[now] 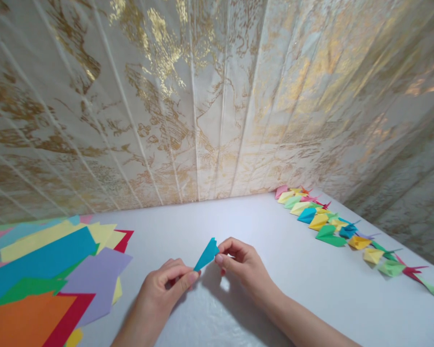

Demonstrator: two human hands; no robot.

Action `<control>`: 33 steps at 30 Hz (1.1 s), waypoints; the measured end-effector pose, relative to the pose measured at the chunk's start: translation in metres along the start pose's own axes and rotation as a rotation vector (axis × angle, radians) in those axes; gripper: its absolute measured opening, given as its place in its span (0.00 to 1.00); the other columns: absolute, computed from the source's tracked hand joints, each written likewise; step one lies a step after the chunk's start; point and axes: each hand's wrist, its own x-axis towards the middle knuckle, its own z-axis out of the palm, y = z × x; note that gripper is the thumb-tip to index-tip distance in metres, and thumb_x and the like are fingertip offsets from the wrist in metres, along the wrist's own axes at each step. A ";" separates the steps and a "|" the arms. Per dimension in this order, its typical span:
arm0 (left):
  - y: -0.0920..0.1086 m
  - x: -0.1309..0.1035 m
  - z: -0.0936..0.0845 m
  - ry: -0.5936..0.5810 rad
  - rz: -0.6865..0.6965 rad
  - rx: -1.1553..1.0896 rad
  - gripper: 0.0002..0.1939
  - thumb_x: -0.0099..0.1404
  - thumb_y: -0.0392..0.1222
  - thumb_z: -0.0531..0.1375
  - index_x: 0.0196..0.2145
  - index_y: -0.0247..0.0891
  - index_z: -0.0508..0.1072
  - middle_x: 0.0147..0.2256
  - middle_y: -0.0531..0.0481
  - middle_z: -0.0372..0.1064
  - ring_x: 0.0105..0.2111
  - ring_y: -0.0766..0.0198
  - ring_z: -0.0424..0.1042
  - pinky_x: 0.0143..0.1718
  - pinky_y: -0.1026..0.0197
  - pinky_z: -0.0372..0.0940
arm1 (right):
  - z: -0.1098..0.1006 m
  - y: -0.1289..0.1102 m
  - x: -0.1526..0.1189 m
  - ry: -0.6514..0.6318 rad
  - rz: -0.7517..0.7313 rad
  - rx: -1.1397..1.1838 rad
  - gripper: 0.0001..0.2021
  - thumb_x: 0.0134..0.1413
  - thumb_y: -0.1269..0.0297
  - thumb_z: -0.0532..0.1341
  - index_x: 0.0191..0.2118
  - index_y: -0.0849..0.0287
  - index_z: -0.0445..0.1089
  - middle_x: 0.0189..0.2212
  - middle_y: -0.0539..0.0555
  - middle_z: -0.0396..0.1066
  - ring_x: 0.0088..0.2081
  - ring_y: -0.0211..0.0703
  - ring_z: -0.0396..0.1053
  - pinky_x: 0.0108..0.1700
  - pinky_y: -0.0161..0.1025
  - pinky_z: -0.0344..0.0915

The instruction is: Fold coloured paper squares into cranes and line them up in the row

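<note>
A small blue folded paper (206, 255) is held just above the white table between my two hands. My left hand (171, 282) pinches its narrow lower tip between thumb and fingers. At the wider upper end, my right hand (240, 262) has thumb and forefinger closed on the paper's right edge. The piece is tilted, broad end up and to the right. How its inner folds lie is too small to make out.
Loose sheets of coloured paper (47, 262) overlap on the left of the table (159, 226). Several folded paper cranes and other folded pieces (331, 236) stand in rows along the right edge. A gold-patterned curtain (188, 120) hangs behind.
</note>
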 end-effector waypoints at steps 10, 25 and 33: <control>-0.012 -0.003 0.005 0.073 0.271 0.109 0.07 0.64 0.44 0.63 0.32 0.48 0.82 0.26 0.54 0.69 0.32 0.61 0.67 0.35 0.64 0.61 | 0.004 0.003 -0.003 -0.048 0.013 -0.051 0.11 0.44 0.59 0.70 0.26 0.60 0.72 0.26 0.48 0.66 0.26 0.35 0.63 0.26 0.32 0.64; 0.016 -0.008 0.017 -0.041 -0.399 -0.748 0.24 0.47 0.58 0.74 0.32 0.38 0.76 0.29 0.49 0.76 0.33 0.61 0.73 0.29 0.66 0.61 | 0.005 0.003 -0.007 -0.127 -0.129 -0.118 0.11 0.51 0.58 0.70 0.28 0.60 0.74 0.29 0.49 0.65 0.29 0.35 0.62 0.30 0.31 0.60; 0.009 -0.008 0.014 -0.148 -0.391 -0.755 0.21 0.52 0.57 0.72 0.32 0.38 0.73 0.24 0.53 0.72 0.26 0.68 0.65 0.27 0.68 0.58 | -0.001 0.007 -0.005 -0.123 -0.270 -0.279 0.11 0.56 0.57 0.68 0.28 0.58 0.73 0.31 0.50 0.69 0.32 0.38 0.64 0.34 0.35 0.58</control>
